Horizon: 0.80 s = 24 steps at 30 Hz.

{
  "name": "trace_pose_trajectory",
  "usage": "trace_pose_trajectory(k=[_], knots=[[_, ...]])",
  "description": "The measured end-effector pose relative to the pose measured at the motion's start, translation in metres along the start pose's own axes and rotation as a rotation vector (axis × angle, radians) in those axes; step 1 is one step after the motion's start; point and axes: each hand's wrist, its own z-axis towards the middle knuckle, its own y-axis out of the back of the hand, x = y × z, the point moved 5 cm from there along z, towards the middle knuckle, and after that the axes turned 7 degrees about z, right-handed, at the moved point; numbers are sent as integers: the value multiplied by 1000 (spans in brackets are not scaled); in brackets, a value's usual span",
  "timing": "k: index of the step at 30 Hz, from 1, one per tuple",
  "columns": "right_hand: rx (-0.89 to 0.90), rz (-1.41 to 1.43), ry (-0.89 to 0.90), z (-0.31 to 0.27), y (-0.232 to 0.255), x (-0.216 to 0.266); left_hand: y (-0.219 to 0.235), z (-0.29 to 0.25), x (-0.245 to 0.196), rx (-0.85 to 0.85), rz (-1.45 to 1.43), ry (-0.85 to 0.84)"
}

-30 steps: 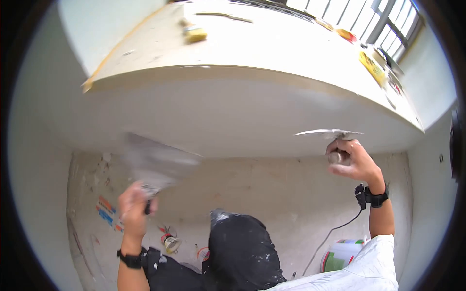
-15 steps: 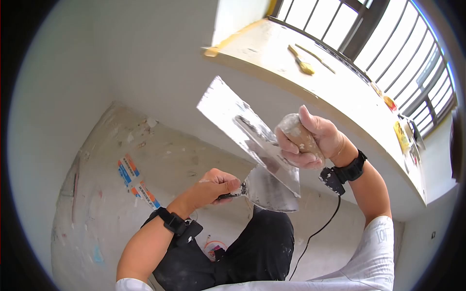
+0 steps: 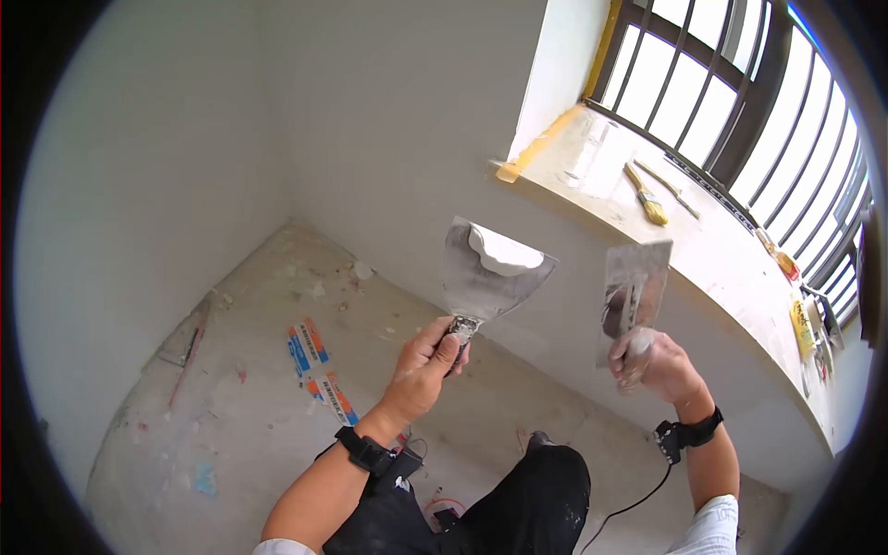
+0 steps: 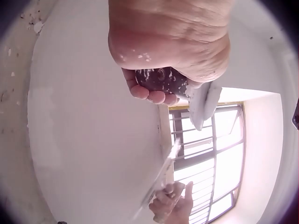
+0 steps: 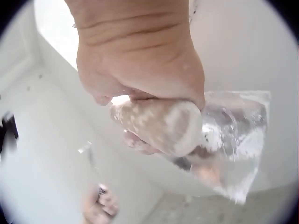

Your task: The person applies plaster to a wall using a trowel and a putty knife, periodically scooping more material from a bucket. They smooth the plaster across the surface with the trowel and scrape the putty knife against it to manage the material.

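Note:
My left hand (image 3: 421, 370) grips the dark handle of a wide putty knife (image 3: 476, 287), its blade pointing up and away. A lump of white putty (image 3: 504, 254) lies along the blade's far edge. To the right, my right hand (image 3: 661, 368) holds a steel plastering trowel (image 3: 638, 268) by its thick, putty-spotted handle (image 5: 159, 123). The trowel's plate stands nearly upright, smeared and shiny, apart from the putty knife. In the left wrist view, fingers curl round the knife's black handle (image 4: 161, 80).
A windowsill (image 3: 740, 277) edged with yellow tape carries a paintbrush (image 3: 647, 196), a thin stick and a yellow packet (image 3: 801, 328). Behind it stands a barred window (image 3: 721, 92). Orange-and-blue printed strips (image 3: 319, 370) lie on the dusty floor. A cable (image 3: 638, 504) hangs from my right wrist.
The trowel and putty knife, overlapping half a second ago, are now apart, and the white putty shows on the knife's blade. The head view has swung toward the left corner.

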Motion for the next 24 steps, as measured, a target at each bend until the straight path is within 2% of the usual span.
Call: trace_pose_trajectory(k=[2, 3, 5, 6, 7, 8, 9, 10, 11, 13, 15, 16, 17, 18, 19, 20, 22, 23, 24], knots=[[50, -610, 223, 4, -30, 9, -5, 1, -1, 11, 24, -16], [35, -599, 234, 8, -42, 8, -6, 1, -2, 15, 47, -25], [-14, -791, 151, 15, -58, 4, -10, 1, 1, 38, 69, -34], [-27, -787, 152, 17, -52, 0, -9, -1, 3, 48, 202, -68], [3, -788, 190, 24, -44, -9, -10, -1, 3, 57, 335, -102], [35, -789, 226, 27, -41, -13, -12, 0, 1, 69, 334, -99], [-17, -786, 307, 24, -44, -7, -15, 2, -11, 56, 382, -199], [-39, -904, 445, 21, -42, -4, -16, 2, -21, 40, 427, -297], [-67, -879, 434, 18, -36, -6, -15, 4, -23, 48, 429, -288], [-95, -845, 406, 14, -23, -11, -12, 4, -28, 73, 674, -381], [-57, -1062, 610, 7, -17, -18, -6, 8, -24, 68, 768, -339], [-48, -1049, 588, 7, -9, -28, -3, 5, -20, 55, 868, -316], [-58, -1067, 661, 7, -1, -34, 2, 2, -11, 54, 869, -292], [-64, -1088, 745, 9, 1, -37, 13, 1, 0, -56, 887, -239], [-84, -1126, 735, 15, 2, -39, 23, -2, 8, -165, 903, -186], [-80, -1158, 694, 23, 1, -45, 29, -5, 12, -172, 908, -175], [-107, -1579, 707, 43, 13, -78, 55, -9, 30, -406, 352, 307], [-121, -1422, 734, 54, 29, -101, 59, -12, 24, -493, 249, 317], [-148, -1137, 278, 71, 40, -125, 67, -16, 22, -576, 210, 311]])
